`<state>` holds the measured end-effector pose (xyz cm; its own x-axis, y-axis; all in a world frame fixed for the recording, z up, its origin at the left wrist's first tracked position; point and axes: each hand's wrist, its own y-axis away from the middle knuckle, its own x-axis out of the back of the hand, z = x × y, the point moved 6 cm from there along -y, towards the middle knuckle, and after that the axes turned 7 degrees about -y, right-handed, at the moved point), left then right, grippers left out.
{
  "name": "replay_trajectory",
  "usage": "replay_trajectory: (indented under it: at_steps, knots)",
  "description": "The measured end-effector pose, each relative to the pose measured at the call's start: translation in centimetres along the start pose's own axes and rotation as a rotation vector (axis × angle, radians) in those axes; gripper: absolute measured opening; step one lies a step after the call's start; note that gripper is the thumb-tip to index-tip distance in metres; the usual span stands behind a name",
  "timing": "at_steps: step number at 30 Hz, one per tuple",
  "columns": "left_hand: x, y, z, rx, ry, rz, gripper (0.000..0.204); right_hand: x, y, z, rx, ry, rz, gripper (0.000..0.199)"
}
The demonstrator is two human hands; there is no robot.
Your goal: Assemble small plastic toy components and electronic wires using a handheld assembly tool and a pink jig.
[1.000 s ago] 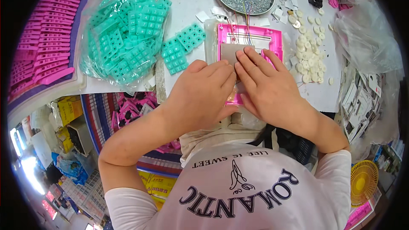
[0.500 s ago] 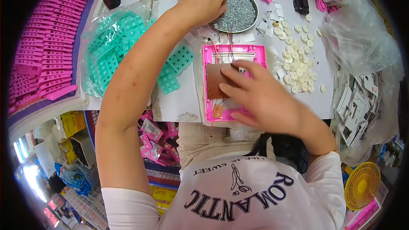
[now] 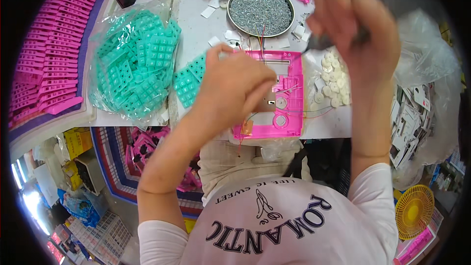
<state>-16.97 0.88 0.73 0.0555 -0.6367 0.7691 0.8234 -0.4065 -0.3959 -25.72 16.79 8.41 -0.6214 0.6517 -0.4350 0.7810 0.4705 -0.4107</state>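
A pink plastic casing (image 3: 289, 127) lies open in front of me, with thin wires and a brown board (image 3: 265, 107) inside it. My left hand (image 3: 238, 88) is over the casing's left side, its fingers closed in a pinch and covering much of the board. Whatever it pinches is hidden or too small to make out. Raised at the upper right, my right hand (image 3: 360, 24) is wrapped round a dark power screwdriver (image 3: 321, 43), blurred by motion, whose thin tip points down and left toward the casing. Beyond the casing stands a round tin of small silver screws (image 3: 260, 10).
Teal keypads (image 3: 142, 64) fill a clear bag at the left, with loose ones beside it. White round discs (image 3: 336, 78) lie right of the casing. Pink parts (image 3: 54, 44) are stacked at the far left. Clear plastic bags (image 3: 424, 54) and white pieces (image 3: 412, 113) are at the right.
My left hand has come back from the screw tin to the casing. My right hand has left the casing, gone up and right, and taken hold of the screwdriver.
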Motion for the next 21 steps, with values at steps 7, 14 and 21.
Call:
replay_trajectory:
  at_steps: [7,14,21]
  knots:
    - [-1.0,3.4,0.9,0.2,0.27,0.052,0.007,-5.5,4.7,0.7,0.021,0.093,-0.036,0.042]
    - [-1.0,3.5,0.7,0.157,0.256,0.096,0.012,-5.8,5.2,2.1,0.011,0.115,0.025,0.035]
    - [-0.4,0.2,2.1,0.028,-0.008,0.017,0.012,-4.1,5.7,1.2,0.048,0.127,0.051,0.036]
